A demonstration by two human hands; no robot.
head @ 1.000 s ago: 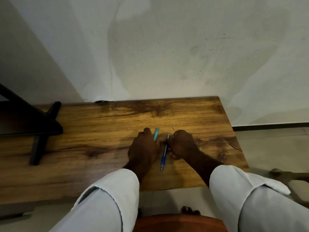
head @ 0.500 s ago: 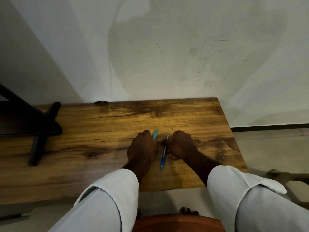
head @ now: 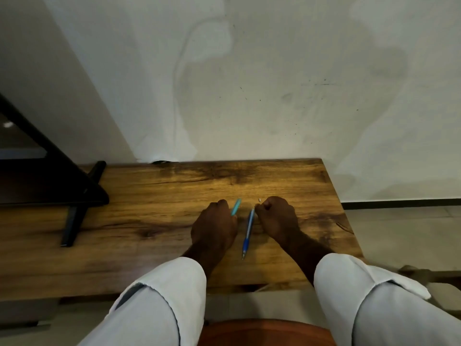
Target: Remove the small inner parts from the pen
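While your left hand (head: 214, 227) curls round a teal pen cap (head: 236, 207), whose tip pokes out past the knuckles just left of centre frame, your right hand (head: 278, 217) sits as a fist a little to the right. Its fingers are drawn in tight at the top end of the blue pen (head: 248, 229), though you cannot tell from this angle whether they pinch the pen or some small part beside it. That pen lies flat on the wooden table (head: 149, 196) between both hands, its tip pointing toward the bottom of the frame; resting it on the wood likely steadies it while the fingers work at its upper end. A tiny white speck (head: 259, 200) sits on the table just above the right knuckles. At the left edge, a black stand (head: 74, 196) plants its foot on the tabletop. No container shows anywhere. White sleeves (head: 159, 295) fill the lower frame, above a reddish-brown seat edge (head: 264, 333).
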